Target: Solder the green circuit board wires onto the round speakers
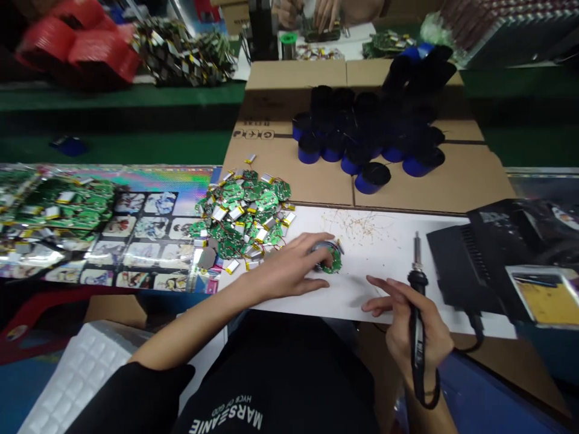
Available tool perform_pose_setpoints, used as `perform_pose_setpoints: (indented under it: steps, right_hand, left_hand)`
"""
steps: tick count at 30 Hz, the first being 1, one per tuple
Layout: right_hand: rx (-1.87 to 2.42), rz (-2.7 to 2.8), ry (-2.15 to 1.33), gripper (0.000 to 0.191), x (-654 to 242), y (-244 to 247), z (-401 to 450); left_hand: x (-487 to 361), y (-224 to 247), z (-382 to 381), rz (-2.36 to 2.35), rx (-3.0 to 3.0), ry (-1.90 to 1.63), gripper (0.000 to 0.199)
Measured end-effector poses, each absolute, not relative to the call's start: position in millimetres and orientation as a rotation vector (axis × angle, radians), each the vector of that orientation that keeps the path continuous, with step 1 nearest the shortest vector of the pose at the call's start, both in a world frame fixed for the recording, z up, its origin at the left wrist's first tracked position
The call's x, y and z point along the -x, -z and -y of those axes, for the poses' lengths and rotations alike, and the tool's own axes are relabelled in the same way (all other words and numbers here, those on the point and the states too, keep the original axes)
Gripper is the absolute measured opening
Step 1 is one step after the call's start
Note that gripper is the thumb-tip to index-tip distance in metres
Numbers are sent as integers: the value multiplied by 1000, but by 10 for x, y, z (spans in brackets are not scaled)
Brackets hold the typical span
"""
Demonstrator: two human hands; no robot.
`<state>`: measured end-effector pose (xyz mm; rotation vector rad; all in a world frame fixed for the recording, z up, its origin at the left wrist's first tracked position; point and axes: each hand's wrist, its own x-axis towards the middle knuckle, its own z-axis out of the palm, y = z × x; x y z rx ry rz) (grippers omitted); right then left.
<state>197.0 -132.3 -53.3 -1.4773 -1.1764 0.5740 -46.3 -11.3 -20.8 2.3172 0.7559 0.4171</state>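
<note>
A round green circuit board lies on the white work surface, with a dark rim partly showing at its far side. Over it is my left hand, fingers curled onto the board and its edge; the thumb lies apart, nearer to me. My right hand grips a soldering iron between thumb and palm, the metal tip pointing up and away. Its index and other fingers stretch left toward the board without touching it. Left of my left hand is a pile of green circuit boards with small silver battery cells.
Several blue cylinders with black tops stand on flattened cardboard ahead. Wire scraps lie before it. At right are a black box and a tray with a yellow pad. Another person's hands work opposite.
</note>
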Motion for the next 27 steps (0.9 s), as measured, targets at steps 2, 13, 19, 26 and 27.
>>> perform_pose_setpoints:
  steps: [2, 13, 19, 26, 27]
  right_hand:
    - [1420, 1135, -577, 11, -1866, 553, 1313]
    - [1115, 1520, -498, 29, -1121, 748, 951]
    - [1195, 1712, -363, 23, -721, 748, 492]
    - [1208, 1740, -509, 30, -691, 871, 327]
    - [1211, 1742, -509, 31, -695, 884, 329]
  left_hand:
    - [419, 225, 116, -757, -2278, -424, 13]
    - [1518, -697, -595, -1191, -2086, -880, 28]
    - [2267, -617, -1516, -1800, -2010, -969, 30]
    - [2479, -324, -1803, -1871, -1979, -876, 41]
    - [2455, -331, -1808, -1841, -1999, -905, 40]
